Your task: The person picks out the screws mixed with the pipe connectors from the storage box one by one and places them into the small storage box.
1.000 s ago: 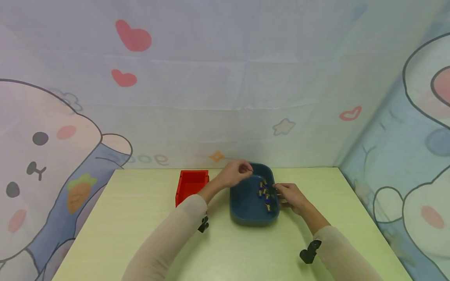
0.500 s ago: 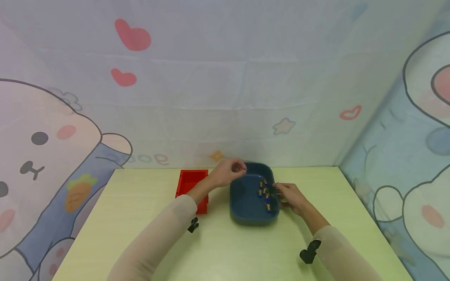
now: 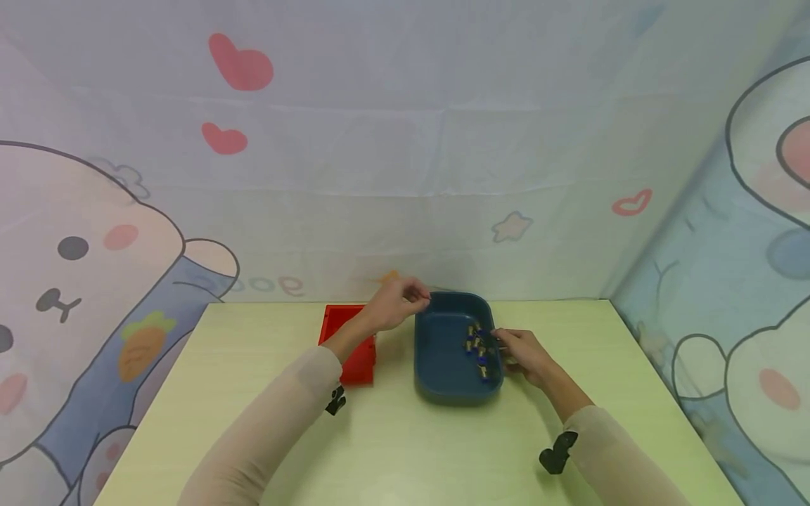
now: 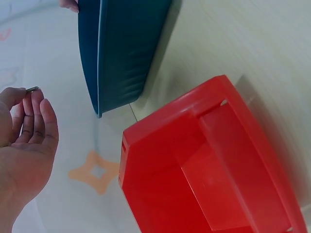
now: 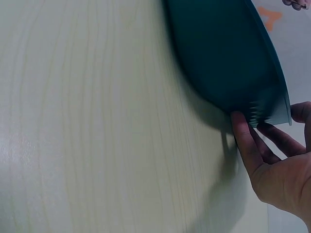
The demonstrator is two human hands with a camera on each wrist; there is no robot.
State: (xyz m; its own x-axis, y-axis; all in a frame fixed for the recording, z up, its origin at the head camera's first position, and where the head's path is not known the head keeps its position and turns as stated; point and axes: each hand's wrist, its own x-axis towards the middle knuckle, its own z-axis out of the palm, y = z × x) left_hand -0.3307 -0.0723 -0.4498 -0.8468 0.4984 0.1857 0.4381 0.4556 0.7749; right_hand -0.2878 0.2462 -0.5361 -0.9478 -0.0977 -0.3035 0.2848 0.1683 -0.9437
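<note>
My left hand (image 3: 394, 306) is raised by the far left corner of the dark blue tub (image 3: 455, 398), its forearm crossing over the red bin (image 3: 359, 365). In the left wrist view, its thumb and a fingertip pinch a small, thin metallic piece (image 4: 32, 89); its kind is too small to tell. With my right hand (image 3: 524, 353) I hold the tub's right side, the thumb at the rim and the fingers against the outer wall, as the right wrist view shows. Several small gold-and-blue pieces (image 3: 478, 351) lie inside the tub along its right side.
The red bin stands left of the tub, with a narrow gap between them. Both sit toward the back of the pale wooden table (image 3: 418, 450). A printed cloth (image 3: 443, 161) hangs right behind the table's back edge.
My left hand has moved left from over the tub to its far left corner, still pinching the small piece. The right hand and the tub stay in place.
</note>
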